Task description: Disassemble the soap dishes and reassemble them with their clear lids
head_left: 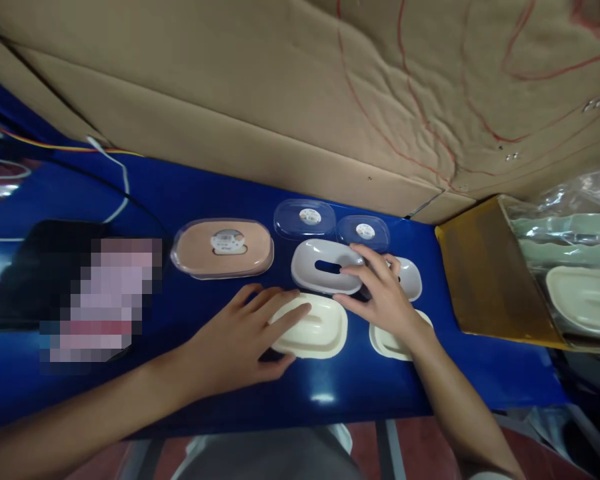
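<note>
My left hand [247, 330] is open, fingers spread over the left end of a cream oval dish [330, 337] with a raised ridge in its middle. My right hand [387, 297] grips the right end of a pale grey soap dish [306, 265] with an oval slot, thumb at the front rim and fingers at the inside and back. Partly hidden behind that hand is a smaller pale grey dish [413, 277]. A second cream dish [380, 340] lies under the right wrist. Two clear lids [287, 217] with round labels lie behind the grey dishes.
A pink lidded dish [195, 250] with a label sits to the left. Farther left are a black item [35, 267] and a blurred-out pinkish one [110, 287]. An open carton [495, 280] with wrapped dishes stands at right. Cardboard [230, 80] walls the blue table's [260, 407] back.
</note>
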`<state>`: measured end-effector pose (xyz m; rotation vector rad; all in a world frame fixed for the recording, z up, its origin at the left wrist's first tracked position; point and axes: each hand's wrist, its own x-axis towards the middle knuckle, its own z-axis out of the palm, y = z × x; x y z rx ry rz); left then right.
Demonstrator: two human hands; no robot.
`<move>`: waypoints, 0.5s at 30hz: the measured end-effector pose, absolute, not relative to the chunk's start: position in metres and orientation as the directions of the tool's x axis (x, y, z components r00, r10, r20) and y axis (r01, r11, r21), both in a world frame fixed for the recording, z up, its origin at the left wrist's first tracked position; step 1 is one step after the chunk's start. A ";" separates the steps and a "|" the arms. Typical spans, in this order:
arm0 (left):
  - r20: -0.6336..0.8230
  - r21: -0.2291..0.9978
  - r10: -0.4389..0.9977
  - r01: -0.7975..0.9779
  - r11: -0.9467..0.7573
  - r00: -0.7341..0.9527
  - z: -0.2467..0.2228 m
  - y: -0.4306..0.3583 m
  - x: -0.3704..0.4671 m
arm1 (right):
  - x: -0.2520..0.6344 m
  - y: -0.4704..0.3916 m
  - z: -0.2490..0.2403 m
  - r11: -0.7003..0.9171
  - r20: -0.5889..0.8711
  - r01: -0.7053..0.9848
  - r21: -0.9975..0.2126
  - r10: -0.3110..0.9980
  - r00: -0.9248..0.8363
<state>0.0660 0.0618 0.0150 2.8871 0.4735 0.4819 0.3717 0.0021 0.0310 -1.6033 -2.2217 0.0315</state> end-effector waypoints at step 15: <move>0.303 0.382 0.546 0.425 -0.820 0.781 0.002 0.067 0.066 | 0.349 -0.021 0.040 0.501 0.246 0.834 -0.232 0.860 -0.448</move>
